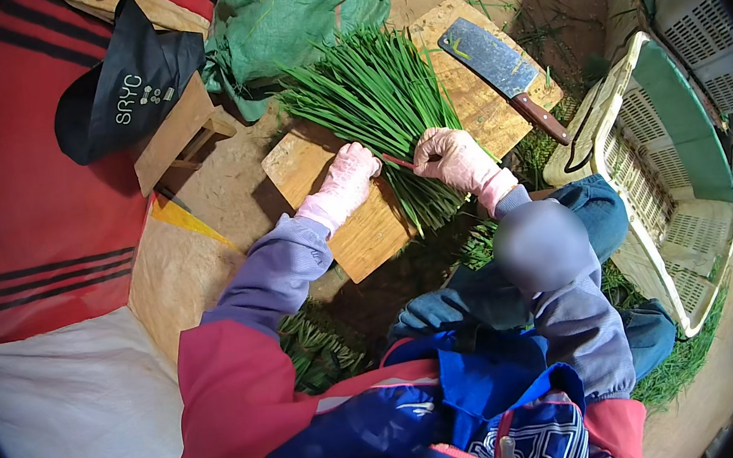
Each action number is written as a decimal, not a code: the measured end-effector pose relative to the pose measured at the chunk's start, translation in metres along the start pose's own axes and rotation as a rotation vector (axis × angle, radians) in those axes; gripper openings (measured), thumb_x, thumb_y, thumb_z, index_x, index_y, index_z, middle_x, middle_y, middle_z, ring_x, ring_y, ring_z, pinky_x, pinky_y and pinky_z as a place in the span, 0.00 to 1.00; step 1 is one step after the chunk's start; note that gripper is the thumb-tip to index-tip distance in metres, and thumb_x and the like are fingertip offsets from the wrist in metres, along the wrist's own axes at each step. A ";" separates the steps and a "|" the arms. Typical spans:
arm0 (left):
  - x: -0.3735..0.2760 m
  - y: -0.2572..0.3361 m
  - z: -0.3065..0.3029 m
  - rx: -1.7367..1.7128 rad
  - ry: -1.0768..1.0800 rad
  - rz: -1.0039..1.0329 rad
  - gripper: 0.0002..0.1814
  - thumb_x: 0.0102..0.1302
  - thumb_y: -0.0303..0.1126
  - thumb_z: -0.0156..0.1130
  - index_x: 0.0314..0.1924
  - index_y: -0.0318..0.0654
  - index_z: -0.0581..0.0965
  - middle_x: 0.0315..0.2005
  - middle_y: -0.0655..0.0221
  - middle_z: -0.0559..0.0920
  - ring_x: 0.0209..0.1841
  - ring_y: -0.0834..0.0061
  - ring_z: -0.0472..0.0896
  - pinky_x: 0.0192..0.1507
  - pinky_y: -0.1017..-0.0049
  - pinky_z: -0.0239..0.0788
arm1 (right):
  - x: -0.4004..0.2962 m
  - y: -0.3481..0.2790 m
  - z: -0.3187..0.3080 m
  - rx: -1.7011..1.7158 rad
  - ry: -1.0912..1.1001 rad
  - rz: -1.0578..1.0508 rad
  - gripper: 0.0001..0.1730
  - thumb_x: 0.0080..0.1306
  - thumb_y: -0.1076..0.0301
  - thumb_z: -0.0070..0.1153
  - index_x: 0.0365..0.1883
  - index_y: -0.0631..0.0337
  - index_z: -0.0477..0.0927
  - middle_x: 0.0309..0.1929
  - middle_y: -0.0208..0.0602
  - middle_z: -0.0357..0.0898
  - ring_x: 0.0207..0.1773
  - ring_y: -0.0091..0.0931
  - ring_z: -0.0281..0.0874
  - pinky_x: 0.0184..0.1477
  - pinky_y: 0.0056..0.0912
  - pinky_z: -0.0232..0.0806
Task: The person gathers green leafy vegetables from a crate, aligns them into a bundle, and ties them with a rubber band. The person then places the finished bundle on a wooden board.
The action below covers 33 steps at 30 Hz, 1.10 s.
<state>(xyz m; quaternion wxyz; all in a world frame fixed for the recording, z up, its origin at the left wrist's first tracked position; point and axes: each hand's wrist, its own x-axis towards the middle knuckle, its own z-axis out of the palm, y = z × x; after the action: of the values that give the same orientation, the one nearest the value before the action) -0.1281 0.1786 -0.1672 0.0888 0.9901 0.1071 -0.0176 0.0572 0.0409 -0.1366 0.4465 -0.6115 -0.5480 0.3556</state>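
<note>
A thick bunch of long green leaves, like garlic chives (384,96), lies across a wooden chopping board (367,236). Pink gloves cover both of my hands. A thin red tie (397,161) crosses the top of the bunch between them. My right hand (457,159) pinches one end of it over the bunch's right side. At the left edge of the bunch, my left hand (346,182) is curled closed, its fingertips against the tie's other end. The grip itself is partly hidden there. A cleaver (489,56) with a brown handle (539,118) rests on the board's right part.
A tipped white plastic crate (633,162) stands at the right, beside my knee. Beyond the board sits a green woven sack (292,18). A small wooden stool (173,136) with a black bag (128,79) is at the left. Loose greens (319,345) lie below the board.
</note>
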 end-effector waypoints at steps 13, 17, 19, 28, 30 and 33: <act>-0.010 0.054 0.021 -0.073 0.060 -0.730 0.17 0.52 0.35 0.63 0.41 0.36 0.77 0.43 0.59 0.75 0.51 0.57 0.71 0.53 0.62 0.65 | -0.001 -0.020 -0.010 0.201 0.070 -0.009 0.04 0.50 0.78 0.64 0.23 0.64 0.80 0.27 0.35 0.78 0.33 0.27 0.76 0.38 0.28 0.69; 0.000 0.066 0.019 -0.139 -0.009 -0.918 0.19 0.52 0.34 0.64 0.44 0.36 0.76 0.48 0.57 0.75 0.53 0.57 0.71 0.53 0.64 0.66 | -0.002 -0.027 -0.016 0.139 0.111 0.014 0.05 0.50 0.77 0.65 0.24 0.64 0.80 0.27 0.35 0.77 0.32 0.27 0.76 0.37 0.28 0.68; 0.004 0.067 0.018 -0.173 -0.032 -0.972 0.19 0.52 0.34 0.64 0.45 0.37 0.75 0.46 0.53 0.77 0.50 0.54 0.74 0.51 0.63 0.68 | -0.001 -0.032 -0.019 0.101 0.145 -0.026 0.04 0.52 0.76 0.65 0.27 0.64 0.82 0.30 0.35 0.78 0.35 0.27 0.76 0.40 0.28 0.68; -0.020 0.063 0.016 -0.470 -0.094 -1.021 0.11 0.49 0.33 0.63 0.32 0.37 0.77 0.31 0.55 0.81 0.32 0.57 0.79 0.38 0.64 0.70 | -0.003 -0.024 -0.029 0.218 0.236 0.030 0.05 0.51 0.73 0.66 0.27 0.62 0.84 0.27 0.33 0.78 0.35 0.27 0.74 0.42 0.29 0.65; -0.031 0.061 0.014 -1.137 -0.099 -1.154 0.05 0.53 0.30 0.61 0.27 0.39 0.74 0.23 0.66 0.78 0.24 0.71 0.75 0.32 0.68 0.71 | -0.005 -0.031 -0.023 0.230 0.178 0.036 0.06 0.51 0.70 0.67 0.26 0.60 0.84 0.26 0.32 0.78 0.34 0.28 0.74 0.41 0.29 0.64; -0.042 0.053 0.003 -1.817 0.067 -1.147 0.03 0.58 0.30 0.58 0.28 0.43 0.74 0.22 0.73 0.76 0.22 0.78 0.73 0.31 0.70 0.72 | -0.002 -0.037 0.003 0.250 -0.021 -0.054 0.06 0.50 0.68 0.67 0.25 0.59 0.84 0.27 0.32 0.81 0.33 0.28 0.74 0.41 0.30 0.64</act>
<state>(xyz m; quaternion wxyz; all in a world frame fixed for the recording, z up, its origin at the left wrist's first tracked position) -0.1581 0.1181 -0.1592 0.7671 0.3552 0.5312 0.0567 0.0408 0.0393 -0.1034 0.5228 -0.5324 -0.5204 0.4152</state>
